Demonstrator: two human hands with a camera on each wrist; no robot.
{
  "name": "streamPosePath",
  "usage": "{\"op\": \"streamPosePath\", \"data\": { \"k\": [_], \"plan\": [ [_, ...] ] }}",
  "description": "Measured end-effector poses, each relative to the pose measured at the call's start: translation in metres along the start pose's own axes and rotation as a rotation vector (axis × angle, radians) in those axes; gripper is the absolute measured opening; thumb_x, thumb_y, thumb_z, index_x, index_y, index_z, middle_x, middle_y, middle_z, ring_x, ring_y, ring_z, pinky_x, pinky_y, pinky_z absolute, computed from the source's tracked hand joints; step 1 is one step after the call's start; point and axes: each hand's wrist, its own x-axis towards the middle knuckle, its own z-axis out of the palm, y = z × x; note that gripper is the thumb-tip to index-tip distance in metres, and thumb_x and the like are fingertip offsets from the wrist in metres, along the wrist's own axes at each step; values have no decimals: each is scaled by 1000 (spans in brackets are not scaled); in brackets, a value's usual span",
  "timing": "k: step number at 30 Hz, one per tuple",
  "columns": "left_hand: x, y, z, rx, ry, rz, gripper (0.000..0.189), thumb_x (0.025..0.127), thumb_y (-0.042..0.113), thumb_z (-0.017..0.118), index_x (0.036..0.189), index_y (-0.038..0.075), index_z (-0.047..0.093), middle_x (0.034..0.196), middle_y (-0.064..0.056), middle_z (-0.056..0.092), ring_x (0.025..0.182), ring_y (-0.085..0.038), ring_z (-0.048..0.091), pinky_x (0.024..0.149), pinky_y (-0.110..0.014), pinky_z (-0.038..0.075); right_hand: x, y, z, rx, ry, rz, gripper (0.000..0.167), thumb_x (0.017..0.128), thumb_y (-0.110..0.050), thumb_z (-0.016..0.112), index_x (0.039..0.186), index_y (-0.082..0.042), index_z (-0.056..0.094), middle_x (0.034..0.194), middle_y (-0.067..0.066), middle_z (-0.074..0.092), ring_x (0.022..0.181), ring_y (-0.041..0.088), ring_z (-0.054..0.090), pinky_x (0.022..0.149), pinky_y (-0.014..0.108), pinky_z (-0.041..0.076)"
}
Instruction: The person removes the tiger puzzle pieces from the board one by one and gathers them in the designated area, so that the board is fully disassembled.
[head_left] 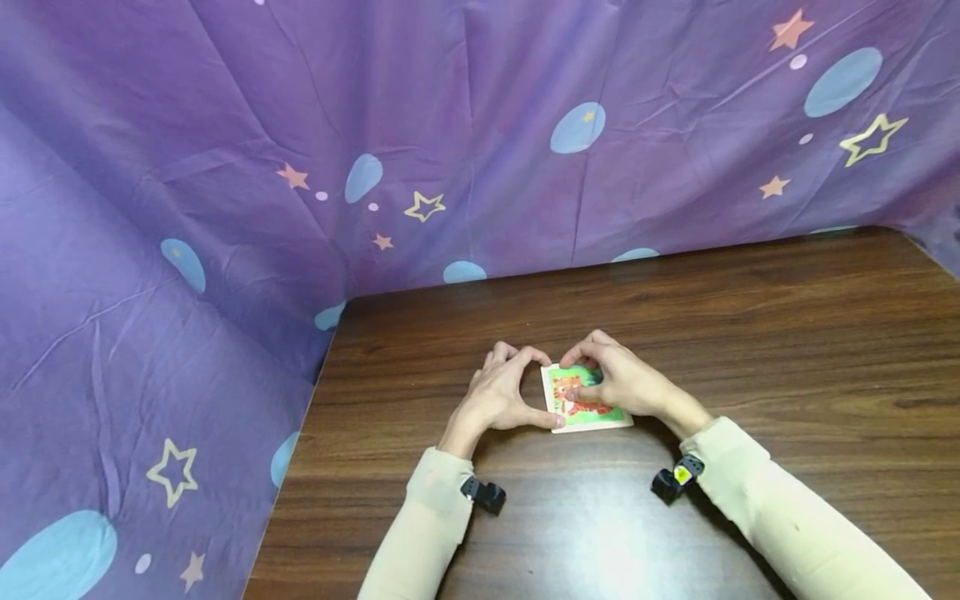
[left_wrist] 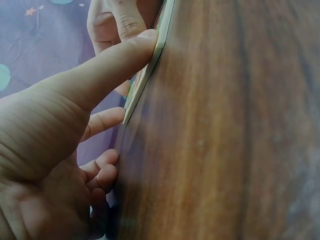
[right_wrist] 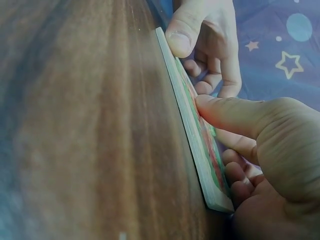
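Note:
A thin, square wooden picture puzzle (head_left: 592,421) with a pale border lies on the table, an orange animal on green painted across it. My left hand (head_left: 497,396) holds its left side, the thumb (left_wrist: 142,47) on the near corner and the index fingertip at the far corner. From the right, my right hand (head_left: 626,379) reaches over the picture. Its thumb (right_wrist: 225,111) presses on the orange part, while its curled index finger touches near the far edge. The right hand covers the puzzle's right part in the head view.
Dark brown wood grain marks the table (head_left: 825,375), with a bright glare near its front. A purple cloth (head_left: 480,150) with stars and blue ovals hangs behind it and along the left. Small black wrist cameras (head_left: 491,497) sit at both sleeves.

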Motion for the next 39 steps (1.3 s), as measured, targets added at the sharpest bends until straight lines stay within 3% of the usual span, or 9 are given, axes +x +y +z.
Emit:
{"op": "streamPosePath", "data": {
  "k": [10,20,29,39],
  "plan": [
    [7,-12,10,-56,29,5,93,67,61,105,146,37,61,144,-7,51,128,-26,50,108,-52,46,1,0,2,20,19,-14,42,85,-11,98,119,-7,75,118,6,72,107,24,63,96,41,52],
    [5,-6,6,-52,31,-2,92,68,57,105,145,36,61,143,-7,51,129,-25,49,108,-51,46,0,0,3,45,28,33,44,82,-7,97,121,-10,75,111,2,75,98,21,63,89,36,52],
    [7,-9,9,-80,36,-9,92,67,56,107,145,36,61,144,-7,51,131,-28,48,110,-53,44,-1,-1,5,86,66,73,32,89,-8,92,118,-10,80,99,1,75,90,19,64,81,30,51],
    [3,-2,3,-44,11,-21,92,71,55,105,148,35,59,147,-7,50,133,-26,49,110,-51,45,-1,-1,5,53,91,91,35,88,-9,94,121,-10,83,100,0,78,90,18,66,82,30,52]
  ]
}}
